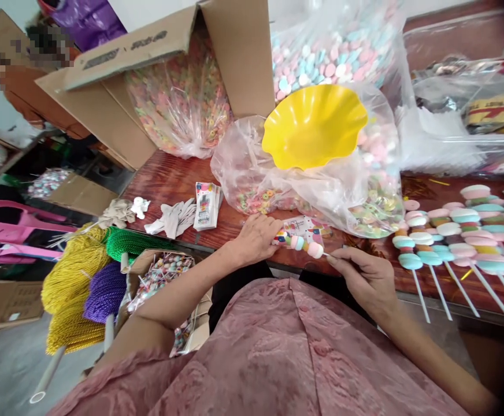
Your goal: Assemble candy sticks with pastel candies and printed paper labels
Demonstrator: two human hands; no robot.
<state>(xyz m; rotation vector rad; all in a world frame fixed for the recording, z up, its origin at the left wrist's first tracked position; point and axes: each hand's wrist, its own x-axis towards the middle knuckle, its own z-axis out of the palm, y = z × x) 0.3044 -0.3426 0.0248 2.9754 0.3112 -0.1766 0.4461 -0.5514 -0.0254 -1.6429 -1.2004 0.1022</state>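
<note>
A short candy skewer [299, 243] of pink, white and blue marshmallow pieces lies crosswise between my hands, above the table's front edge. My right hand [367, 277] is closed, pinching its thin white stick between thumb and forefinger. At the other end, my left hand [257, 238] has its fingers closed round the skewer's tip; the fingertips are partly hidden. Just behind the skewer is a printed clear packet [306, 226], partly covered by my left fingers. A stack of similar printed packets [207, 207] lies to the left, beside pale gloves [171, 218].
A yellow scalloped bowl [315, 127] rests on bags of candy [260, 199]. Finished-looking marshmallow skewers [464, 231] lie at right. An open cardboard box [247, 52] stands behind. Left of the table are twisted cord bundles [72, 289] and a box of wrapped sticks [165, 271]. Another person [39, 86] is farther back.
</note>
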